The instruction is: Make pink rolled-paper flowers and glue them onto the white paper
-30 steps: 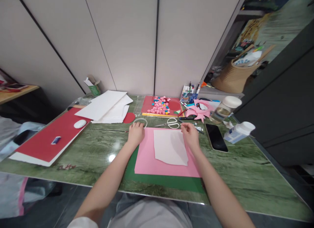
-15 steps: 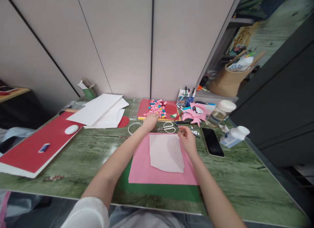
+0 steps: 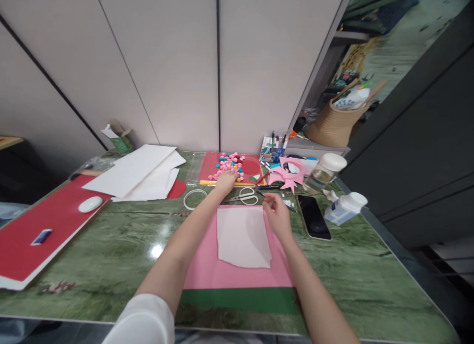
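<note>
My left hand (image 3: 225,183) reaches across to a pile of small rounded pieces (image 3: 228,161), mostly pink with some blue and yellow. Its fingers lie stretched over the near side of the pile, tips partly hidden. Curled by the top right corner of a white paper sheet (image 3: 242,240) is my right hand (image 3: 277,216), with a thin dark pencil (image 3: 260,193) in its fingers. The white sheet has a torn lower edge and lies on a pink sheet (image 3: 237,279). White-handled scissors (image 3: 249,195) rest between the hands.
Beneath the pink sheet is a green sheet (image 3: 237,300). A phone (image 3: 314,218), a white-capped bottle (image 3: 346,209) and a clear jar (image 3: 324,173) stand to the right. White sheets (image 3: 129,168), a red board (image 3: 22,235) and a mouse (image 3: 90,204) lie left.
The view has shifted slightly, so the table things appear further left and lower. My left hand has spread a little over the pile; my right hand stays beside the white sheet.
</note>
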The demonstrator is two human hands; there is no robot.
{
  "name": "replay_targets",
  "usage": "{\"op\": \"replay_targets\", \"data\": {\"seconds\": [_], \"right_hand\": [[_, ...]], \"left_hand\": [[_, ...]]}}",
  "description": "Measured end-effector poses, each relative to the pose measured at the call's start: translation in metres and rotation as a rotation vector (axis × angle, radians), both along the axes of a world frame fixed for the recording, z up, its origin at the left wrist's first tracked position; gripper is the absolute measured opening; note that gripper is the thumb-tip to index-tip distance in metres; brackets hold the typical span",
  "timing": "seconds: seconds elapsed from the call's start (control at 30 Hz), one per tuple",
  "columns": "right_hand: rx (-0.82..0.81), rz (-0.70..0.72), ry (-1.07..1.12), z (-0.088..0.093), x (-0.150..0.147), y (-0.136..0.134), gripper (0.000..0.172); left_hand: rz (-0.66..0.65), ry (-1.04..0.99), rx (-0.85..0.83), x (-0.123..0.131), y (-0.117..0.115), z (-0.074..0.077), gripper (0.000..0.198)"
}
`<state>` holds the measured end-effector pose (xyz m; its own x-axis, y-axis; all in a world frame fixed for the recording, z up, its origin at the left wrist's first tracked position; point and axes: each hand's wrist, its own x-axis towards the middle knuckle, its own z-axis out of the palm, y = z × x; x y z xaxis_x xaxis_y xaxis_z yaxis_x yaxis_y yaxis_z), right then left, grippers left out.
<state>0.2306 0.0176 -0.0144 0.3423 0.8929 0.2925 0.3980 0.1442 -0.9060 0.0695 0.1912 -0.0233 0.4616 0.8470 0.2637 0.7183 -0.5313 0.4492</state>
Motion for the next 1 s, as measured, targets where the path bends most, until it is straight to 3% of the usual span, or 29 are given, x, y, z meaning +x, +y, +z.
{"op": "replay_targets", "data": {"seconds": [0.17,0.43,0.5,0.6,0.7,1.0], "right_hand": [[-0.007,0.07,0.181,0.004,0.001,0.0,0.025],[-0.069,0.276,0.474,0.022,-0.009,-0.016,0.018],[-0.102,0.335,0.505,0.024,-0.017,-0.022,0.016],[-0.149,0.406,0.536,0.023,-0.028,-0.026,0.014],[-0.184,0.445,0.559,0.019,-0.036,-0.027,0.013],[-0.169,0.44,0.493,0.016,-0.044,-0.03,0.012]], "left_hand": [[0.042,-0.33,-0.141,0.002,-0.031,0.016,0.021],[-0.117,-0.753,-0.57,-0.03,-0.144,0.027,0.031],[-0.136,-0.947,-0.772,-0.04,-0.162,0.028,0.027],[-0.1,-1.252,-1.051,-0.047,-0.172,0.03,0.021],[-0.043,-1.379,-1.132,-0.047,-0.175,0.031,0.025],[-0.296,-1.298,-1.294,-0.056,-0.181,0.032,0.04]]}}
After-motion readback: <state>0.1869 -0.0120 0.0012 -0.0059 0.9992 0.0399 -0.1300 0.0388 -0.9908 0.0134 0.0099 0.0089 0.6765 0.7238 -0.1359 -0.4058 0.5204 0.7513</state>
